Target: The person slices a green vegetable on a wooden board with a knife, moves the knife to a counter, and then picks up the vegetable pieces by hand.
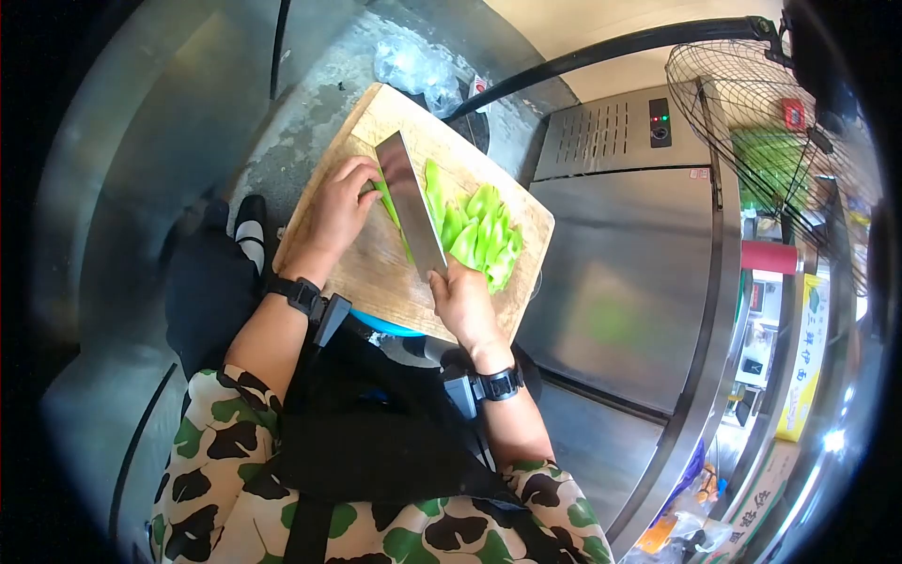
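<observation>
My right hand [464,305] is wrapped round the handle of a wide-bladed cleaver [411,199]. Its steel blade slants across the wooden cutting board [376,282], away from me and to the left. My left hand [340,209] is on the board's left side, fingers curled and pressed at the end of a narrow green vegetable strip [387,201]. Part of that strip is hidden behind the blade. On the blade's right, flat bright green vegetable slices [487,235] lie in an overlapping heap, one longer piece [433,188] close along the steel.
A blue rim [383,325] shows under the board's near edge. Behind the board lies a clear plastic bag [413,70] on the wet floor. At the right stand a steel refrigerator [615,282] and a wire fan guard [742,122], with a black bar [611,58] overhead.
</observation>
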A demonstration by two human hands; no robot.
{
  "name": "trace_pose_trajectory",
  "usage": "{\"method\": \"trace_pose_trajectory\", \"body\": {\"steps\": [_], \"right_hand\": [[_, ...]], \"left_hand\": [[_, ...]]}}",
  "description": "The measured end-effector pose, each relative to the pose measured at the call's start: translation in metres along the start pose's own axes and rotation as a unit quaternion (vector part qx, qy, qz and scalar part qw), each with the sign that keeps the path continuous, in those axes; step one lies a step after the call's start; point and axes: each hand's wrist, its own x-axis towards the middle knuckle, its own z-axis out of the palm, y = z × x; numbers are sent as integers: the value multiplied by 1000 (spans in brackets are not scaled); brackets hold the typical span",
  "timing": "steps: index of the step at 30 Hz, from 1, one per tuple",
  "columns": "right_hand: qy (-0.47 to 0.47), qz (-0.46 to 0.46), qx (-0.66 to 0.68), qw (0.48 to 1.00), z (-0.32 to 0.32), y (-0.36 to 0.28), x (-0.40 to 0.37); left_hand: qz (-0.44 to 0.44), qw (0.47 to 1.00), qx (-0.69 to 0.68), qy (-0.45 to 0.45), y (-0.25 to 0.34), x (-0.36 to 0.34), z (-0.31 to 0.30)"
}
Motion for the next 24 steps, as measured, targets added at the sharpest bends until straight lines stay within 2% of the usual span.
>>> {"method": "trace_pose_trajectory", "body": {"steps": [16,19,22,24], "right_hand": [[-34,16,-35,999,3,3,8],[-73,54,-21,996,3,-3,14],[-38,16,-37,998,21,6,27],[-52,48,25,997,33,9,39]], "left_hand": [[2,1000,10,3,-4,-1,3],[-3,1000,11,2,-3,0,4],[1,1000,12,-8,-5,0,4],[9,1000,6,-15,-6,-1,5]]}}
